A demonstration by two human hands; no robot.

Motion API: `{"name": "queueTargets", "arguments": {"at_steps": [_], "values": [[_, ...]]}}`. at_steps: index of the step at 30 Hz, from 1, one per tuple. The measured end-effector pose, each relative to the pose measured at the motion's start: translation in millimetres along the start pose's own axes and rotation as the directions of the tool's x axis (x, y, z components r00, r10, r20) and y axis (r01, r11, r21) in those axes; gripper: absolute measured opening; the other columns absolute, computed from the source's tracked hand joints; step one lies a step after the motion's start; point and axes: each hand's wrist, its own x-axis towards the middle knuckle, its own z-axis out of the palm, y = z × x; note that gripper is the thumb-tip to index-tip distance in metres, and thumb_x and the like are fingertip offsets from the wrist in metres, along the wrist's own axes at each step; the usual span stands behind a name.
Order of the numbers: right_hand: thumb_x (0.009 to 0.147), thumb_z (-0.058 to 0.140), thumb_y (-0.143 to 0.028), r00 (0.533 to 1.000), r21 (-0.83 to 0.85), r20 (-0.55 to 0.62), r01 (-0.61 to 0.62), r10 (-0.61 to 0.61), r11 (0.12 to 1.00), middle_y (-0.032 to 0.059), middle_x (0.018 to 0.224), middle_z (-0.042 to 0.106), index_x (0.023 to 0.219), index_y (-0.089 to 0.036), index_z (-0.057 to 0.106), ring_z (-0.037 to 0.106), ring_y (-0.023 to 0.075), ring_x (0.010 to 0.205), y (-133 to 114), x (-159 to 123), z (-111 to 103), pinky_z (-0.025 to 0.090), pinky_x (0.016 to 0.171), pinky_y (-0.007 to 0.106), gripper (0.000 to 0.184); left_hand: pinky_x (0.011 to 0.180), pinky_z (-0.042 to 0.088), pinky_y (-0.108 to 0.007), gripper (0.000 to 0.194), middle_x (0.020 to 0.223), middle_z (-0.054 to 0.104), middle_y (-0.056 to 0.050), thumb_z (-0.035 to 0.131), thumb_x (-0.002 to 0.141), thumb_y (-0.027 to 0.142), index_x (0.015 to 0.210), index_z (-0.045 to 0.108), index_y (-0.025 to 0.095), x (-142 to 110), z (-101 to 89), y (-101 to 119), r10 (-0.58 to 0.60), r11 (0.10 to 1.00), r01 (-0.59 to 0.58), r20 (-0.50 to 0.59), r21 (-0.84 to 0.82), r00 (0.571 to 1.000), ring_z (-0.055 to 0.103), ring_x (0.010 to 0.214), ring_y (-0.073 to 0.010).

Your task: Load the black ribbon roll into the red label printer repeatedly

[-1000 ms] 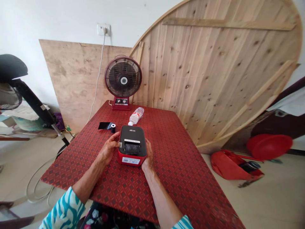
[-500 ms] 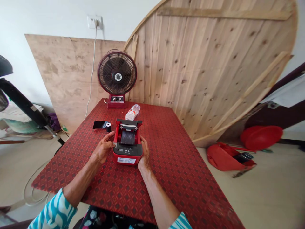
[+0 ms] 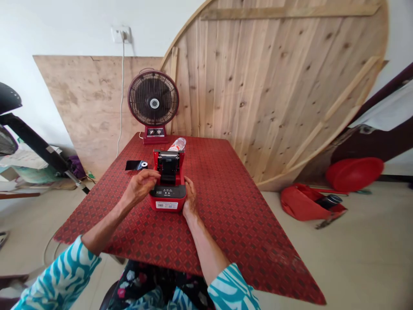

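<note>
A red and black label printer (image 3: pixel 167 204) with its lid raised stands on the table in front of me. Black ribbon (image 3: pixel 168 178) shows inside its open top. My left hand (image 3: pixel 141 186) is at the printer's upper left edge, thumb and fingers drawn together; whatever is between the fingertips is too small to make out. Along the printer's right side, my right hand (image 3: pixel 190 199) grips the casing, its thumb low and its fingers pointing away from me. Left of the printer lies a small roll (image 3: pixel 144 165) of black ribbon, partly unwound.
A clear plastic bottle (image 3: pixel 177 144) lies behind the printer. Farther back, a maroon fan (image 3: pixel 154 103) stands on the patterned red tabletop (image 3: pixel 232 224). A large wooden round panel (image 3: pixel 258 86) leans against the wall. Red bags (image 3: pixel 297 203) are on the floor at right.
My left hand has lifted from the printer's left side to its upper left edge, its fingers now curled together. My right hand stays on the right side. The view has shifted slightly.
</note>
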Motion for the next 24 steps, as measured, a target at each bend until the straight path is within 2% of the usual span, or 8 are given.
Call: {"name": "queueTargets", "arguments": {"at_steps": [2, 4, 6, 8, 12, 16, 20, 24], "values": [[0.077, 0.056, -0.05, 1.0, 0.002, 0.003, 0.011, -0.011, 1.0, 0.0036, 0.105, 0.07, 0.111, -0.022, 0.065, 0.061, 0.0198, 0.099, 2.2, 1.3, -0.7, 0.047, 0.085, 0.033, 0.044, 0.081, 0.049, -0.032, 0.014, 0.089, 0.073, -0.004, 0.066, 0.072, 0.025, 0.081, 0.077, 0.025, 13.0, 5.0, 9.0, 0.063, 0.969, -0.108, 0.199, 0.221, 0.978, 0.066, 0.085, -0.0229], [0.077, 0.057, -0.049, 1.0, -0.004, 0.002, 0.018, -0.018, 1.0, 0.0035, 0.104, 0.07, 0.11, -0.021, 0.065, 0.06, 0.0199, 0.1, 3.8, 2.4, -1.3, 0.047, 0.085, 0.033, 0.044, 0.08, 0.048, -0.033, 0.018, 0.086, 0.074, -0.004, 0.065, 0.072, 0.018, 0.081, 0.077, 0.026, 30.4, 13.8, 13.2, 0.021, 0.901, -0.175, 0.362, 0.397, 0.932, 0.067, 0.08, -0.0237], [0.077, 0.057, -0.048, 1.0, -0.01, 0.002, 0.018, -0.018, 1.0, 0.0034, 0.103, 0.07, 0.11, -0.021, 0.065, 0.059, 0.0197, 0.101, 4.3, 3.2, -1.7, 0.046, 0.086, 0.033, 0.043, 0.081, 0.047, -0.034, 0.022, 0.083, 0.074, -0.004, 0.065, 0.067, 0.011, 0.077, 0.077, 0.027, 48.8, 23.4, 11.8, -0.069, 0.814, -0.203, 0.437, 0.544, 0.897, 0.067, 0.083, -0.0262], [0.076, 0.057, -0.047, 1.0, -0.009, 0.003, 0.01, -0.01, 1.0, 0.0032, 0.102, 0.07, 0.109, -0.021, 0.065, 0.059, 0.0194, 0.1, 4.2, 3.4, -1.7, 0.046, 0.085, 0.033, 0.043, 0.082, 0.046, -0.035, 0.025, 0.081, 0.073, -0.005, 0.069, 0.061, 0.006, 0.074, 0.076, 0.026, 64.6, 31.7, 6.0, -0.124, 0.754, -0.213, 0.452, 0.622, 0.883, 0.067, 0.086, -0.0291], [0.076, 0.057, -0.048, 1.0, 0.008, 0.019, -0.019, 0.019, 1.0, 0.0025, 0.099, 0.07, 0.11, -0.021, 0.064, 0.061, 0.0184, 0.094, 3.1, 2.7, -1.4, 0.047, 0.082, 0.032, 0.044, 0.084, 0.045, -0.04, 0.029, 0.072, 0.069, -0.007, 0.075, 0.05, 0.0, 0.066, 0.071, 0.023, 80.1, 42.5, -9.8, -0.113, 0.723, -0.198, 0.395, 0.662, 0.912, 0.066, 0.087, -0.0336], [0.075, 0.057, -0.048, 1.0, 0.007, 0.013, -0.026, 0.026, 1.0, 0.0025, 0.097, 0.07, 0.111, -0.021, 0.063, 0.061, 0.0181, 0.09, 3.1, 2.7, -1.8, 0.048, 0.079, 0.032, 0.045, 0.084, 0.045, -0.041, 0.022, 0.069, 0.066, -0.009, 0.079, 0.052, 0.006, 0.055, 0.063, 0.021, 80.8, 47.9, -17.2, -0.078, 0.722, -0.197, 0.361, 0.664, 0.929, 0.066, 0.087, -0.034], [0.075, 0.056, -0.048, 1.0, -0.003, 0.018, -0.023, 0.023, 1.0, 0.0024, 0.096, 0.07, 0.111, -0.021, 0.063, 0.061, 0.0177, 0.089, 4.4, 3.6, -2.9, 0.048, 0.079, 0.031, 0.045, 0.082, 0.044, -0.04, 0.022, 0.073, 0.067, -0.009, 0.077, 0.051, 0.004, 0.059, 0.065, 0.021, 77.8, 45.8, -9.0, -0.084, 0.695, -0.21, 0.368, 0.687, 0.926, 0.065, 0.088, -0.0346], [0.075, 0.056, -0.047, 1.0, -0.008, 0.009, -0.018, 0.018, 1.0, 0.0019, 0.095, 0.07, 0.109, -0.022, 0.063, 0.061, 0.0173, 0.086, 3.1, 2.7, -3.6, 0.048, 0.077, 0.031, 0.043, 0.078, 0.044, -0.034, 0.024, 0.08, 0.068, -0.005, 0.075, 0.054, 0.008, 0.071, 0.071, 0.024, 67.7, 33.4, 14.4, -0.088, 0.674, -0.263, 0.429, 0.69, 0.899, 0.064, 0.089, -0.0303]]}}
